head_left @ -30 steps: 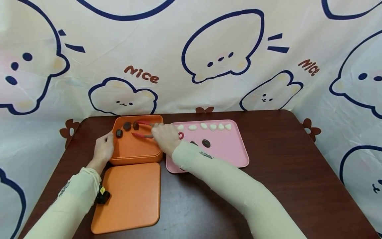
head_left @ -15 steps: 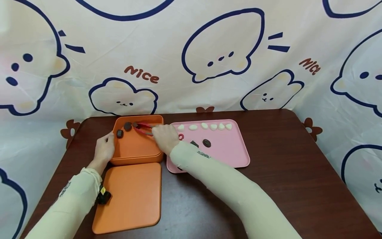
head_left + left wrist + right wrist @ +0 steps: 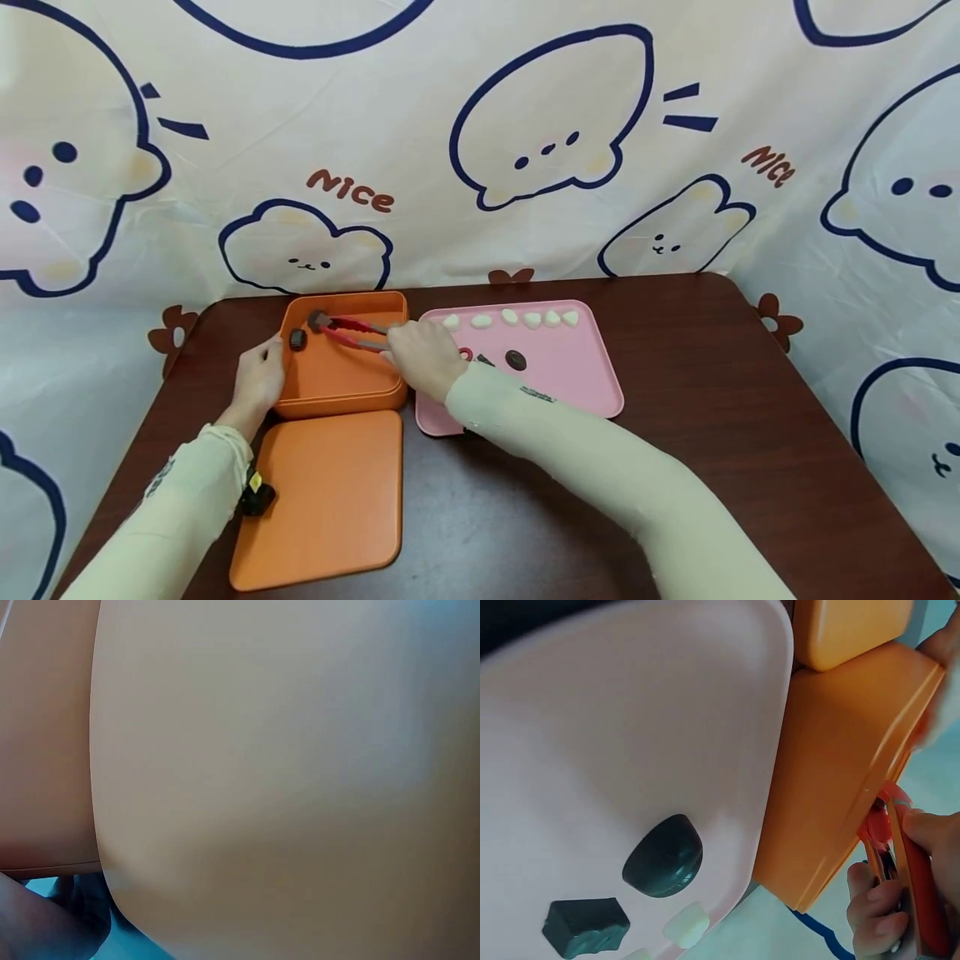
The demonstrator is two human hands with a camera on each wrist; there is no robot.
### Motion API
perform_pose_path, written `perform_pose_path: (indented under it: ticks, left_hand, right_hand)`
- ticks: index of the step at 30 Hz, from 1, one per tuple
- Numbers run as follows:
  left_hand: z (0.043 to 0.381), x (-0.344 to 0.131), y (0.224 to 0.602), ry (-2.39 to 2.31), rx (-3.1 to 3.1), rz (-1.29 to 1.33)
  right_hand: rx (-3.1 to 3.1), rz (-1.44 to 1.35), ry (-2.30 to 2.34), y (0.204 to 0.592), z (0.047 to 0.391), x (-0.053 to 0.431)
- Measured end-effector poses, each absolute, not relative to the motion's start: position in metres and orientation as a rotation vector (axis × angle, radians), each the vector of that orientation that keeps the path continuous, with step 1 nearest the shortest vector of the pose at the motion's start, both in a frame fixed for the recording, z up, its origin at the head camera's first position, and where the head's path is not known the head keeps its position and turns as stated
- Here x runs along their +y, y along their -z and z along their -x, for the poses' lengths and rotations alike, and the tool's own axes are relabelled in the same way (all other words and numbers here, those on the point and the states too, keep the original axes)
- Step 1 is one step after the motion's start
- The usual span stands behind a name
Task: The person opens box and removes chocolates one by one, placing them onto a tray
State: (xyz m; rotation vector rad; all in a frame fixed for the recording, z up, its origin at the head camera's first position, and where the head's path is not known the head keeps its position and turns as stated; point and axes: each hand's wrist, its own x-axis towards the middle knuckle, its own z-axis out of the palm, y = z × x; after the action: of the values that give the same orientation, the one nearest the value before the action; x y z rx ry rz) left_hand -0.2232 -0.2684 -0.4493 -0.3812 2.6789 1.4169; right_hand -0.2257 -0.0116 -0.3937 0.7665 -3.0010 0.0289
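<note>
My left hand (image 3: 259,377) holds the left side of an orange box (image 3: 341,403). My right hand (image 3: 424,357) grips red-tipped tongs (image 3: 352,324), whose tips reach into the box. Those tips have come together around a small brown piece (image 3: 326,320), right beside a round dark chocolate-like piece (image 3: 314,321). A ridged dark piece (image 3: 297,339) lies near the box's left wall. In the right wrist view the right fingers (image 3: 877,915) curl round the tongs, while the box's wall hides their tips. The left wrist view mostly shows an orange lid (image 3: 262,750).
Right of the box lies a pink tray (image 3: 577,392) with a row of white pieces (image 3: 510,317) along its back edge. A dark oval piece (image 3: 515,360) and a dark block (image 3: 586,927) are on it too. The orange lid rests in front of the box.
The tongs have squeezed together on the small brown piece and brought it left, up to the round dark piece. My left hand has stayed on the box.
</note>
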Motion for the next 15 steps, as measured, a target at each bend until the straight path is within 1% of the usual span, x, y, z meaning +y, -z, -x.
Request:
perform_pose_path:
  ticks: [15]
  left_hand:
    - [0.22, -0.269, 0.448, -1.382, 2.712, 0.324]
  right_hand:
    - [-2.978, -0.743, -0.432, 0.388, 0.2, 0.036]
